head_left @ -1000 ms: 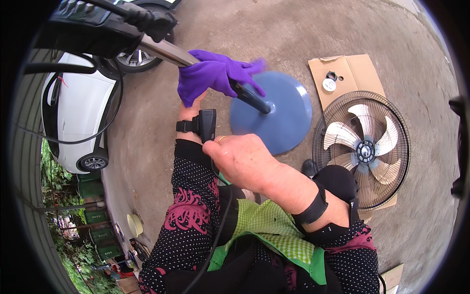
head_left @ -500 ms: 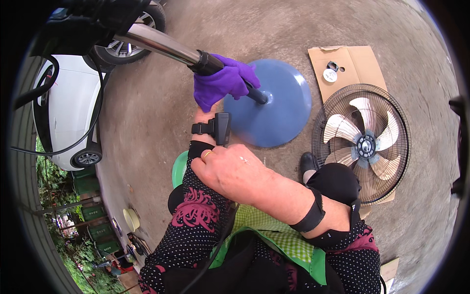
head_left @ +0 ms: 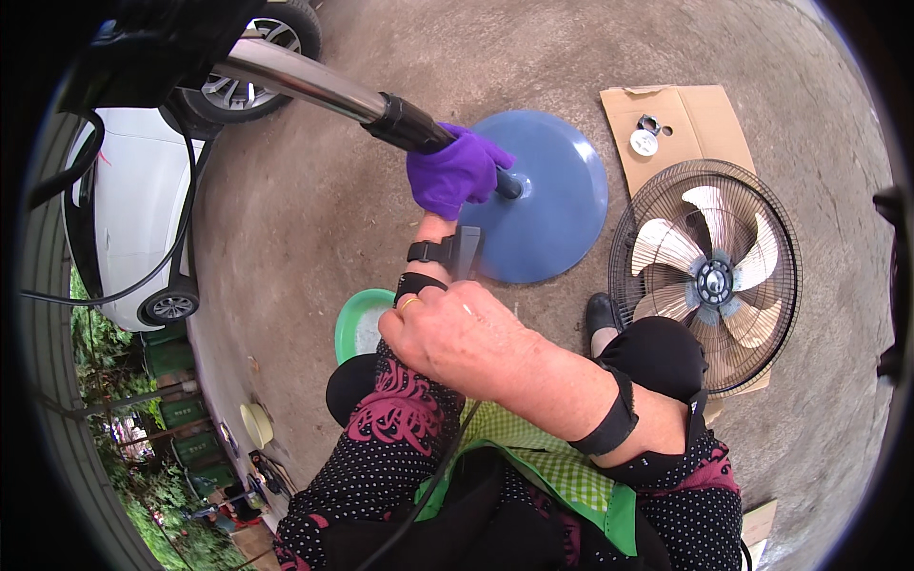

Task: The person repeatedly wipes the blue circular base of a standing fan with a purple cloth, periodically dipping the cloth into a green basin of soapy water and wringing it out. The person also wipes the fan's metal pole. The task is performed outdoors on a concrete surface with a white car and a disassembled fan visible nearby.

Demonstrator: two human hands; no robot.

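A purple glove covers my left hand (head_left: 452,173), whose fingers are wrapped round the lower pole (head_left: 507,184) of a fan stand. This pole rises from a round blue base (head_left: 557,224). Above the glove sit a black collar (head_left: 395,124) and a thick chrome tube (head_left: 295,81), reaching the dark upper left. My bare right hand (head_left: 457,333) is closed on the cuff of my left sleeve (head_left: 405,404), just below a strapped wrist device (head_left: 464,252). On the right lies a fan head (head_left: 714,281) with metal blades inside a black wire guard.
Flattened cardboard (head_left: 700,128) holds a white disc (head_left: 644,143) and a dark ring part (head_left: 648,124). A green basin (head_left: 347,328) stands left of my arm. Farther left are a white car (head_left: 143,209), a pale basin (head_left: 255,425) and green bins (head_left: 186,412).
My left hand has slid along the pole toward the blue base, away from the black collar. My right hand stays on the left sleeve, and more of the green basin shows.
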